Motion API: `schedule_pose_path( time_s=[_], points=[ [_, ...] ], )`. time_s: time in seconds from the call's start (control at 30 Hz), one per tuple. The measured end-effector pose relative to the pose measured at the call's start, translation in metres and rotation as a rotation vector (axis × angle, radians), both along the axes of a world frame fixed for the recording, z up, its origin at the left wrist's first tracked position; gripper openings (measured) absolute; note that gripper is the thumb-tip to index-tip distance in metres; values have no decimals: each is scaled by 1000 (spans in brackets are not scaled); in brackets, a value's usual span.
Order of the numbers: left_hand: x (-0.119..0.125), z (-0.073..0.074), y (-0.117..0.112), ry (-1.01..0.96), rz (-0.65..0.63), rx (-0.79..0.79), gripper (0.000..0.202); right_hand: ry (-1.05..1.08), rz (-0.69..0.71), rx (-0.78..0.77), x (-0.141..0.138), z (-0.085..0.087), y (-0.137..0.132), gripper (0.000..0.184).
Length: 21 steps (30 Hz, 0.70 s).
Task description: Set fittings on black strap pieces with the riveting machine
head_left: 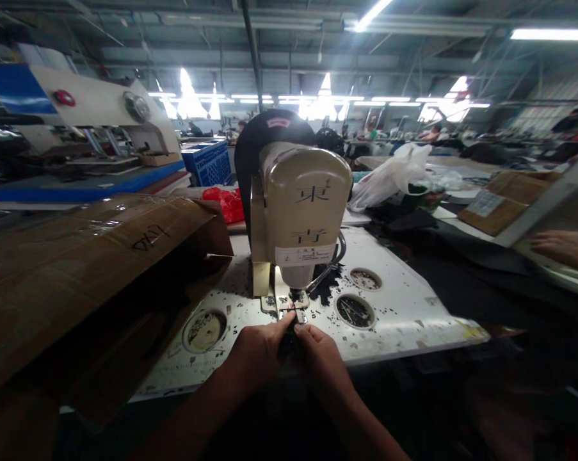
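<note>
A cream sewing-type machine with dark Chinese characters stands straight in front of me. Below its head, a small metal work plate lies at the table's level. My left hand is just in front of that plate, its index finger stretched towards the working point and its other fingers curled. Beside it, my right hand pinches with thumb and finger. Between both hands is a small dark piece of fabric, mostly hidden by the fingers and shadow. Its exact shape cannot be made out.
Small black scraps litter the white tabletop, which has round scrap-filled cups. A large open cardboard box crowds the left. Dark cloth lies at right, near another person's hand. Another machine stands back left.
</note>
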<state>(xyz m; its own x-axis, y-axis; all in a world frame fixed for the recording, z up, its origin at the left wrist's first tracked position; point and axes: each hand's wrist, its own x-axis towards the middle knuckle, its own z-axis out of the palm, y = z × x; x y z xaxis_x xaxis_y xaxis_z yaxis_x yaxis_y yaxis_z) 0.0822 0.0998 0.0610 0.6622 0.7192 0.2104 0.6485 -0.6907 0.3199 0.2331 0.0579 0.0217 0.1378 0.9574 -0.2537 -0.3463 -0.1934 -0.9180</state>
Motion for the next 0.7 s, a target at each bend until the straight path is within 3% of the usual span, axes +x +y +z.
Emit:
schedule_pose_path(
  time_s=[0.47, 0.7],
  points=[
    [-2, 2, 6, 61, 29, -35, 65, -71, 45, -35, 2, -2, -8, 40],
    [-9, -3, -4, -145, -56, 60, 50, -60, 19, -37, 1, -4, -6, 40]
  ],
)
